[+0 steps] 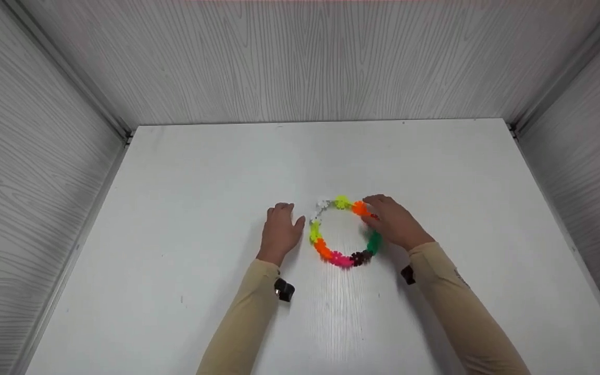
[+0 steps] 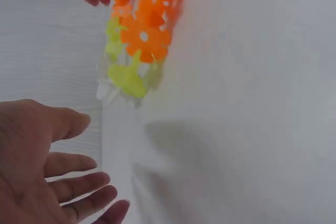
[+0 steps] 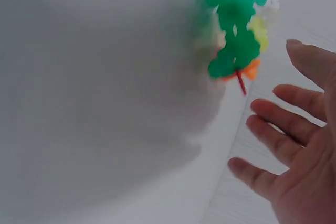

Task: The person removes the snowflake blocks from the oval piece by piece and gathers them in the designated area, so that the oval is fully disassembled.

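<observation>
A ring of interlocking plastic snowflake discs (image 1: 342, 259) lies on the white table, its pieces running through white, yellow, orange, pink, dark brown, green and red. To the left of the ring is my left hand (image 1: 281, 229), thumb apart from the fingers and nothing in its grasp. In the left wrist view, yellow and orange discs (image 2: 145, 36) stand beyond that thumb. My right hand (image 1: 395, 223) hovers over the ring's right side, hiding part of the red and green discs. Its fingers are spread in the right wrist view, apart from the green discs (image 3: 235, 30).
The white tabletop (image 1: 216, 172) extends around the ring. Grey wood-grain panels enclose it at the back (image 1: 300, 62), the left (image 1: 34, 156) and the right (image 1: 586, 156). A small black wrist camera (image 1: 284, 289) sits at my left cuff, another (image 1: 408, 275) at my right.
</observation>
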A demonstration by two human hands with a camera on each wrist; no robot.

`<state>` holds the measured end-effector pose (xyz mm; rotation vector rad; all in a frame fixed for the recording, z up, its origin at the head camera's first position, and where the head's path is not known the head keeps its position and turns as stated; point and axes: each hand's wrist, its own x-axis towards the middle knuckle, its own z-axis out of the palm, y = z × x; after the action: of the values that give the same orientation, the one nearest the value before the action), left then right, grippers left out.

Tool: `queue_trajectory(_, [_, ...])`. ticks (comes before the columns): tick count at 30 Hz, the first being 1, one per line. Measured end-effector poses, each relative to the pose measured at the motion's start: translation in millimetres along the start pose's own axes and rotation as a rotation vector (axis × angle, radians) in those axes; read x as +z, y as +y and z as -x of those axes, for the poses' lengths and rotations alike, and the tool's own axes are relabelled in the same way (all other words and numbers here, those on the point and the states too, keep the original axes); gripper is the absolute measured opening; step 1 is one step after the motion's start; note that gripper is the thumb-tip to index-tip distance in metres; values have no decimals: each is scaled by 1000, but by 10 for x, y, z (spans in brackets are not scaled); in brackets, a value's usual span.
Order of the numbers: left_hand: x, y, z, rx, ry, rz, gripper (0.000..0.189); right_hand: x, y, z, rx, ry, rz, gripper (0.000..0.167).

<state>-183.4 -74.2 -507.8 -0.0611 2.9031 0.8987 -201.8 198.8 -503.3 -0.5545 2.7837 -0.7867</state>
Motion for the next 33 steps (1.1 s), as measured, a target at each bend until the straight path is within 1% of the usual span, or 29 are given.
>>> queue_trajectory(2, [22, 57, -59, -25, 8, 110, 46, 38, -82, -102, -23, 31, -27, 45])
queue_trajectory(4, [49, 101, -114, -42, 15, 203, 44, 69, -154, -203, -35, 49, -33, 41])
queue_trajectory(6, [95, 135, -161, -51, 15, 256, 44, 102, -212, -288, -37, 57, -19, 39])
queue_trajectory(7, [123, 147, -178, -49, 12, 265, 44, 120, -235, -322, -34, 55, -8, 39])
queue_trajectory(9, [185, 168, -203, -39, 12, 244, 45, 151, -274, -380, -30, 50, 27, 39])
queue_trajectory(12, [267, 200, -237, -19, 28, 180, 43, 188, -312, -453, -48, 58, 93, 37])
queue_trajectory(15, [303, 229, -255, 18, 57, 132, 35, 215, -340, -511, -68, 73, 147, 35])
queue_trajectory(19, [314, 244, -238, 32, 77, 109, 23, 252, -383, -541, -75, 65, 153, 34])
queue_trajectory(22, [314, 247, -218, 43, 103, 101, 18, 270, -415, -547, -78, 69, 110, 35])
queue_trajectory(24, [304, 255, -204, 77, 136, 91, 17, 279, -429, -550, -77, 82, 60, 36])
queue_trajectory(25, [298, 261, -195, 105, 155, 83, 16, 281, -438, -550, -76, 89, 30, 36])
queue_trajectory(29, [277, 298, -146, 258, 244, 35, 12, 269, -462, -529, -67, 110, -94, 35])
queue_trajectory(31, [268, 321, -120, 330, 280, 25, 12, 247, -469, -514, -65, 123, -153, 34])
queue_trajectory(33, [250, 347, -94, 389, 303, 31, 10, 219, -467, -492, -64, 140, -213, 31])
